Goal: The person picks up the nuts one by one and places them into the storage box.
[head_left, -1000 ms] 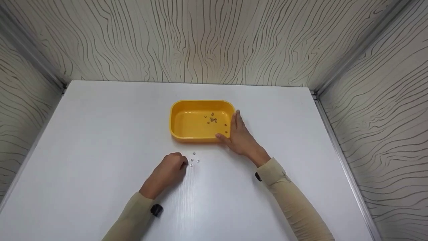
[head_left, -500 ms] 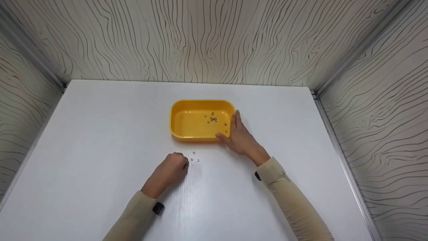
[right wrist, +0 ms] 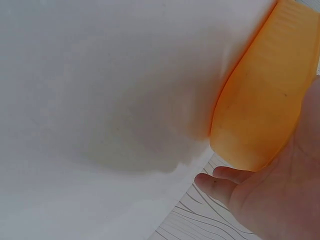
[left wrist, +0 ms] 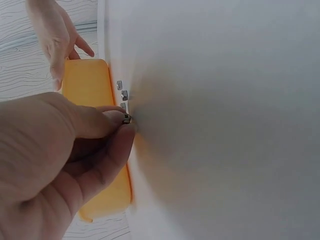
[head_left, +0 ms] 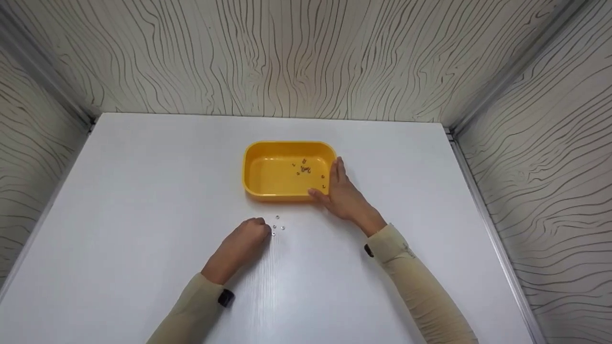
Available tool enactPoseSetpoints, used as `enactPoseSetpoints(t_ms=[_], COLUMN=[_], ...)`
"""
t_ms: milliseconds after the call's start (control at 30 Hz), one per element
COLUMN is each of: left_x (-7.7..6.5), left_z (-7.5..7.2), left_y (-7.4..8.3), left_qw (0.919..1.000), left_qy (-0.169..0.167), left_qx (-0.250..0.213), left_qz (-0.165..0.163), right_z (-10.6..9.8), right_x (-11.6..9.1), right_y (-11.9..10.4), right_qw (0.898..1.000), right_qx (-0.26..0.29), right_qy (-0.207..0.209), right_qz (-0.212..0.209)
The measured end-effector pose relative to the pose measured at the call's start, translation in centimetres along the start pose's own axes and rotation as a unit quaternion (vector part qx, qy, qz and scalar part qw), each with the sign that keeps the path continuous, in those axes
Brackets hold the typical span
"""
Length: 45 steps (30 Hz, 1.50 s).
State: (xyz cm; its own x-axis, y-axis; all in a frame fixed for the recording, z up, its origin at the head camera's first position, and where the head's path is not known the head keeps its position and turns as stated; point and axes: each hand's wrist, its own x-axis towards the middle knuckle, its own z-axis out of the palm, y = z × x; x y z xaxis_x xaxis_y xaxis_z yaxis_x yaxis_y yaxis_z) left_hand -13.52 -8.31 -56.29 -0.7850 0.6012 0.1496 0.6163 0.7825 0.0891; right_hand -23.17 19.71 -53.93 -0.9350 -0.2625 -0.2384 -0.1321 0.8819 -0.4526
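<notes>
A yellow plastic box point(head_left: 282, 197), open at the top, stands on the white table with several small metal nuts point(head_left: 305, 169) inside, mostly toward its right half. My left hand point(head_left: 241, 246) is on the table in front of the box. In the left wrist view its thumb and a finger pinch one small nut point(left wrist: 126, 118). Further loose nuts point(head_left: 283, 228) lie just beyond these fingertips. My right hand point(head_left: 348, 198) rests against the box's right front corner, fingers straight along the outer side and thumb at the front rim.
The white table point(head_left: 143, 191) ends at a wood-grain patterned wall point(head_left: 287, 57) behind, with more patterned panels at both sides. Black wrist bands point(head_left: 226, 298) show under the sleeves.
My left hand has shifted slightly right, so its fingertips are now at the nearest loose nut. The right hand and the box keep their places.
</notes>
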Motion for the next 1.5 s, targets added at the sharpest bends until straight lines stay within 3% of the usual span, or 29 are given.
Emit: enactPoseSetpoints(t_ms=[267, 500, 633, 867, 967, 1100, 1333, 1433, 1500], left_x=[0.3, 0.5, 0.9, 2.7, 3.8, 5.2, 7.7, 8.9, 9.6], left_z=[0.1, -0.6, -1.5, -4.0, -5.2, -6.8, -8.4, -8.6, -8.5], left_y=[-0.2, 0.1, 0.5, 0.5, 0.2, -0.4, -2.2, -3.0, -3.5], left_qw=[0.9989, 0.9947, 0.9906, 0.9696, 0.9621, 0.9541, 0.9193, 0.8935, 0.8698], left_qy=[0.020, 0.074, 0.081, 0.058, 0.056, 0.047, 0.044, 0.046, 0.045], left_qx=[-0.027, -0.048, -0.100, -0.236, -0.266, -0.295, -0.369, -0.413, -0.449], left_qz=[0.034, 0.054, 0.045, 0.026, 0.018, -0.027, -0.129, -0.171, -0.200], right_z=[0.2, 0.3, 0.3, 0.3, 0.3, 0.2, 0.4, 0.5, 0.5], right_x=[0.0, -0.2, -0.2, -0.2, -0.2, -0.3, -0.2, -0.2, -0.2], right_y=[0.1, 0.2, 0.3, 0.4, 0.4, 0.3, 0.2, 0.2, 0.1], right_qw=[1.000, 1.000, 1.000, 1.000, 1.000, 1.000, 1.000, 1.000, 1.000], right_qx=[0.005, 0.005, 0.003, 0.011, 0.010, 0.011, 0.006, 0.006, 0.009], right_qy=[0.009, 0.014, 0.013, 0.016, 0.017, 0.020, 0.014, 0.012, 0.012], right_qz=[0.001, 0.002, -0.002, 0.002, 0.003, 0.004, 0.000, 0.000, 0.000])
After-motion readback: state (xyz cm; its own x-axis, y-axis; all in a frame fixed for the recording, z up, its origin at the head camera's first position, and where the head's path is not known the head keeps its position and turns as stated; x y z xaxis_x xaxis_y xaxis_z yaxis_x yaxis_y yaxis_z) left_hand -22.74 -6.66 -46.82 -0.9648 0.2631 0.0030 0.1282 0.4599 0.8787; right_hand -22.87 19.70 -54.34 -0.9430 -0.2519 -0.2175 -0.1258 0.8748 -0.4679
